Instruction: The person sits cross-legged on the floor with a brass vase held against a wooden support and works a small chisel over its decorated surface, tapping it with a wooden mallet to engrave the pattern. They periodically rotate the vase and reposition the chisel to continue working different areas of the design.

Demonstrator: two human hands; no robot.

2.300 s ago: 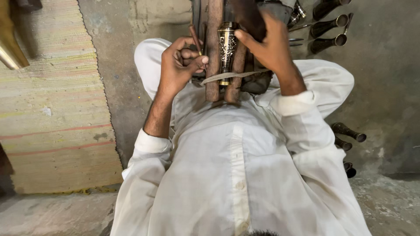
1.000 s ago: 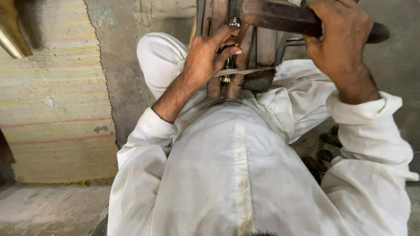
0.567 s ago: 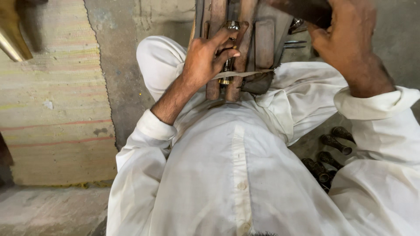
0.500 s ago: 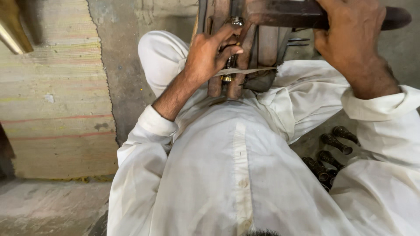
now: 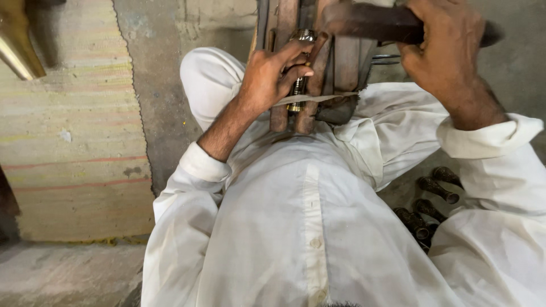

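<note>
1. Woven mat (image 5: 74, 142), striped, on the floor at 9 o'clock of the seated person
2. Wooden clamp (image 5: 341, 62), upright slats between the knees at 12 o'clock; appears to pin the workpiece so both hands stay free
3. Dark mallet (image 5: 369, 23), right hand (image 5: 449, 51) closed round its handle, raised at 1 o'clock
4. Left hand (image 5: 273, 74), fingers closed on a small tool against the brass fitting (image 5: 298, 68), steadying it in the clamp
5. Dark metal fittings (image 5: 429, 202), loose on the floor at 4 o'clock, within reach
</note>
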